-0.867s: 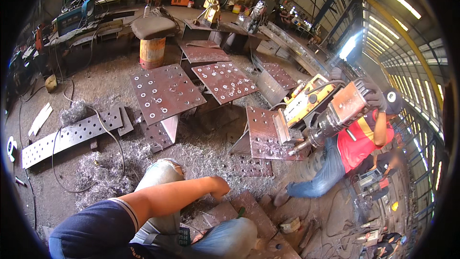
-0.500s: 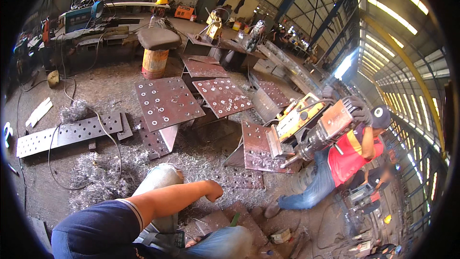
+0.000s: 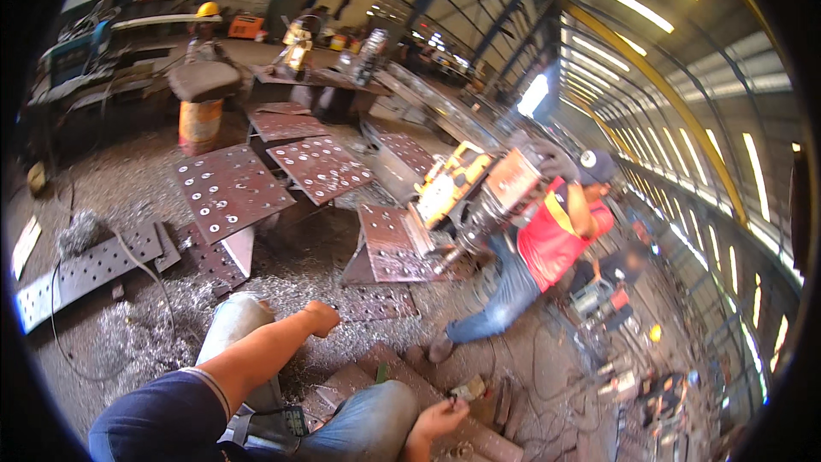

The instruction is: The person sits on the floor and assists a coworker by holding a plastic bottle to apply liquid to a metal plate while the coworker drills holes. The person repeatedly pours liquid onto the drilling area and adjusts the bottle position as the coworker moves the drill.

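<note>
My left forearm rests across my left knee. My left hand hangs beyond the knee with its fingers curled in, and nothing shows in it. To the right of my other knee, my right hand is closed, its fingertips pinched together. A small dark spot shows at those fingertips, too small to name. Brown steel plates lie on the floor close to this hand. Before me a co-worker in a red shirt grips a yellow magnetic drill standing on a tilted drilled plate.
Drilled brown plates lie propped ahead. Metal shavings and a cable lie around a long perforated plate at left. A padded stool on a rusty drum stands further back. Another person is at far right.
My view has swung right, so the scene sits further left. My right hand has come out from my lap to the right of my knee. My left arm stays on the knee.
</note>
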`<state>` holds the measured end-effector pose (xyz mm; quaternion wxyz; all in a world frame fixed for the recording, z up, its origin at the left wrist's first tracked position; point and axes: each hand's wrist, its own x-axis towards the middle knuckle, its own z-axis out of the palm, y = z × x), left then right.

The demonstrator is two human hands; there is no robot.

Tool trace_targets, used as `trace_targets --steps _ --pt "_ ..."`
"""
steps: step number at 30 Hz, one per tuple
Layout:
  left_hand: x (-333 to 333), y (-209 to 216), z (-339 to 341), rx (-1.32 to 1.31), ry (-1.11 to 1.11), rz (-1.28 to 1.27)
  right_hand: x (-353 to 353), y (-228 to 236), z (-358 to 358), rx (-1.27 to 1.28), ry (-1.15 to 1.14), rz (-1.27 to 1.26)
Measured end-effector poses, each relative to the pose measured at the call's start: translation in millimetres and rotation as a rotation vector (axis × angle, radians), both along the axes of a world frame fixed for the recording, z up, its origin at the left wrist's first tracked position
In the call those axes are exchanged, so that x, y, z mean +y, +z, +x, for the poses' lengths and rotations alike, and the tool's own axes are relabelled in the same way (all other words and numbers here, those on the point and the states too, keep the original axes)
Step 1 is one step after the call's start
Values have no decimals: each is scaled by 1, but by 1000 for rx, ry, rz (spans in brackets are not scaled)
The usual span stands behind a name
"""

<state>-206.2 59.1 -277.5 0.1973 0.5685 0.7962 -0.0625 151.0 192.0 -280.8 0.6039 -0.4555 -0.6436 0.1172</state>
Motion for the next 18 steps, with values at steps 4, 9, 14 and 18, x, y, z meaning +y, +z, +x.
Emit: trace_targets --steps 4,9,14,18 --pt "3 -12 -6 24 48 -7 6 47 -60 457 304 -432" --pt "-15 -14 -10 51 246 112 -9 35 -145 651 545 -764" --pt "10 46 11 -36 167 593 34 -99 -148 -396 544 -638" --pt "-19 100 27 -433 118 1090 -5 -68 -170 -654 729 -655"
